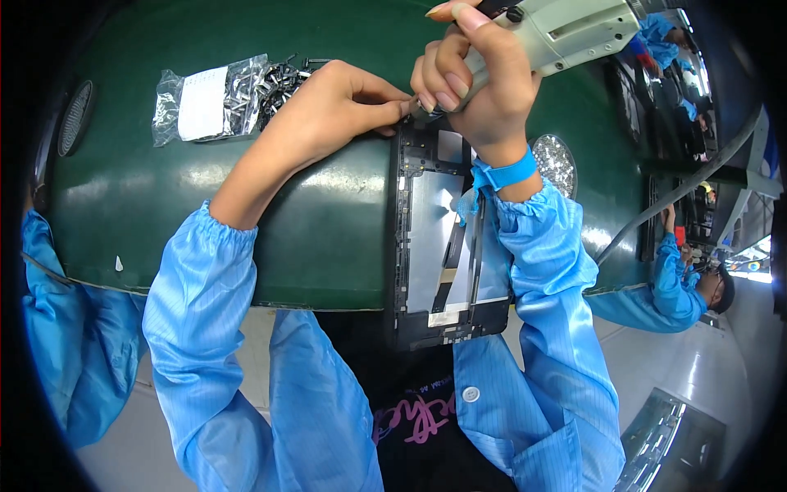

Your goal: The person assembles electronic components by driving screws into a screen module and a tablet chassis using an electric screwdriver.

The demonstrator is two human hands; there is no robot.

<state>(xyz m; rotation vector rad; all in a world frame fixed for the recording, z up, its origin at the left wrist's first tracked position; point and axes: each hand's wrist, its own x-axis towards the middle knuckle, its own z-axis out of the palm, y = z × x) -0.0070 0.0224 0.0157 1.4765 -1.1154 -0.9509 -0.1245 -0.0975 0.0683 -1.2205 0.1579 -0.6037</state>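
Observation:
An opened tablet-like device point(434, 221) with a black frame and silver inner plates rests lengthwise before me, its near end reaching past the table edge. My right hand point(484, 82) is closed around a pale grey-green electric screwdriver point(574, 33), which slants down to the device's far left corner. At that corner, my left hand point(344, 107) has its thumb and fingertips pinched together beside the tool's tip. Whatever lies between those fingertips is hidden. A blue strap point(504, 174) circles my right wrist.
Beyond my left hand, a clear plastic bag point(168, 111) with a white label lies beside a pile of small dark and silver metal pieces point(283, 86). A round dish of shiny bits point(556, 164) stands right of my right wrist. Other people in blue sit at both sides.

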